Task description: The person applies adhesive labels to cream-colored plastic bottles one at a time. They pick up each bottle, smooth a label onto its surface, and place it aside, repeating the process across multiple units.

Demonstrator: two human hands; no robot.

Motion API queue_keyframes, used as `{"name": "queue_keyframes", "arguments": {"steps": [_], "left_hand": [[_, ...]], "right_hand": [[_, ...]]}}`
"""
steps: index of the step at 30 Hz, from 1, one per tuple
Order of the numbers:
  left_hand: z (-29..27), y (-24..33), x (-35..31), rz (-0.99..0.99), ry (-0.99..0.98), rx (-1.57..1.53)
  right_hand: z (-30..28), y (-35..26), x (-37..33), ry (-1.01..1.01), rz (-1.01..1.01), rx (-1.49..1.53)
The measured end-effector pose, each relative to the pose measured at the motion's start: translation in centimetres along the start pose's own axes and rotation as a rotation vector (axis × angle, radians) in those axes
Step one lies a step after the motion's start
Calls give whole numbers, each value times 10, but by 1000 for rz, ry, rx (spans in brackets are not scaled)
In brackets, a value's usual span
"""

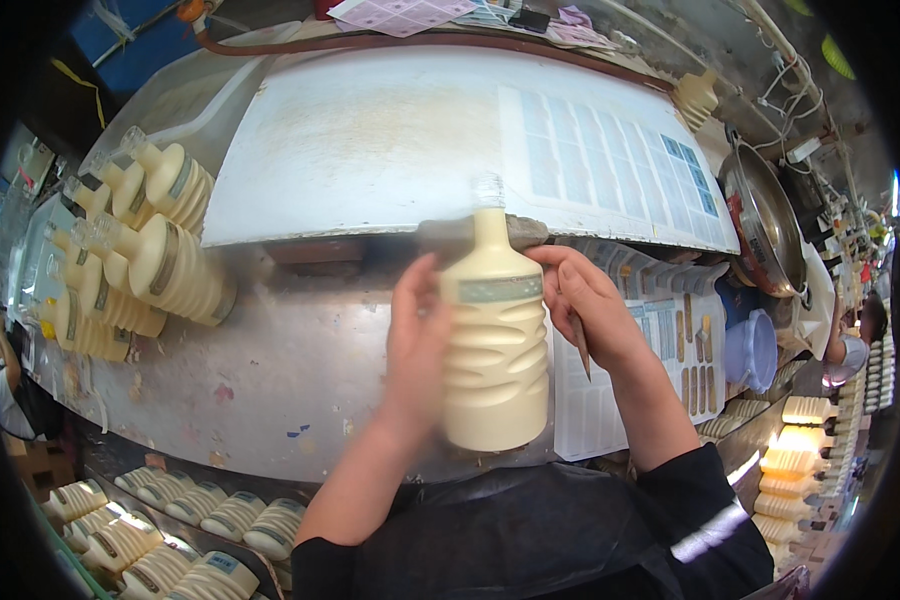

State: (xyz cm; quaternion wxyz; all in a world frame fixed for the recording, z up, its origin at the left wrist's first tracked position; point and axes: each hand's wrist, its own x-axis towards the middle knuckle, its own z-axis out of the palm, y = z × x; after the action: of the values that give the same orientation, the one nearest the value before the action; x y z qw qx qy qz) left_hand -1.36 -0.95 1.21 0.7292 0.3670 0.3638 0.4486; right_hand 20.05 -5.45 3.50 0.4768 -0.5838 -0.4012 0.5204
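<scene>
Holding the cream ribbed bottle upright near the front edge of the worktop, the left hand lay with its fingers wrapped round the bottle's left flank, while the right hand pressed fingertips at the shoulder by the pale label band and pinched a thin brown stick. Doing this well, I judged, meant a steady left grip, so the band sat level before rubbing it down. More labelled bottles lay stacked at the worktop's left edge.
</scene>
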Motion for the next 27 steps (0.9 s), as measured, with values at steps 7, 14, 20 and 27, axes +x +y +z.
{"name": "queue_keyframes", "arguments": {"steps": [7, 14, 20, 27], "left_hand": [[4, -9, -8, 131, -72, 359], [2, -12, -7, 232, -44, 468], [-3, -12, -8, 255, -65, 554], [0, -11, -9, 66, -153, 142]], "right_hand": [[6, 0, -8, -28, 107, 197], [4, 8, -3, -21, 121, 202], [4, 2, -10, -30, 89, 147], [8, -13, -17, -26, 39, 129]]}}
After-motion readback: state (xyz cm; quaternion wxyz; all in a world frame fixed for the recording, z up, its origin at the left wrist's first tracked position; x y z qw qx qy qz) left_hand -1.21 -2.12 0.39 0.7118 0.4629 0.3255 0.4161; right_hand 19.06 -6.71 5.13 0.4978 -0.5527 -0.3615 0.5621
